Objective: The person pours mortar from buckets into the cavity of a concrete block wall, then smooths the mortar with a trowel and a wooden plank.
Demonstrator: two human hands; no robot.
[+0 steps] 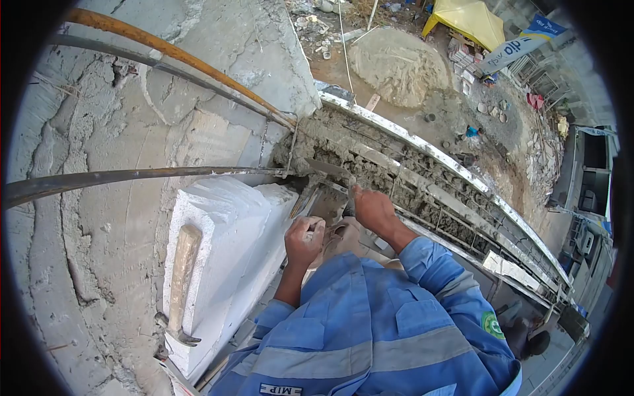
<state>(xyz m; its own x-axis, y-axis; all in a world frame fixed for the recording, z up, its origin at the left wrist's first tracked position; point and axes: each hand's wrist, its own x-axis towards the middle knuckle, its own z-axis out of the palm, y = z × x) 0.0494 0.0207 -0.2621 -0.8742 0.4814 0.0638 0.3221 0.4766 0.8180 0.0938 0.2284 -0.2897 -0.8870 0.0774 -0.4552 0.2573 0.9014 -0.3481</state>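
My right hand is closed around the handle of a trowel. The trowel's blade points left and lies against the wet mortar at the near end of a long trough. Beside it, my left hand is curled shut in front of my body; a greyish patch shows between thumb and fingers, but I cannot make out what it is. A white foam block stands left of my left hand. On that block rests a claw hammer with a mortar-smeared handle.
Metal bars run from the rough concrete wall toward the trough. A pale board edges the trough's far side. Far below lie a sand heap, a yellow canopy and rubble. Another person is at lower right.
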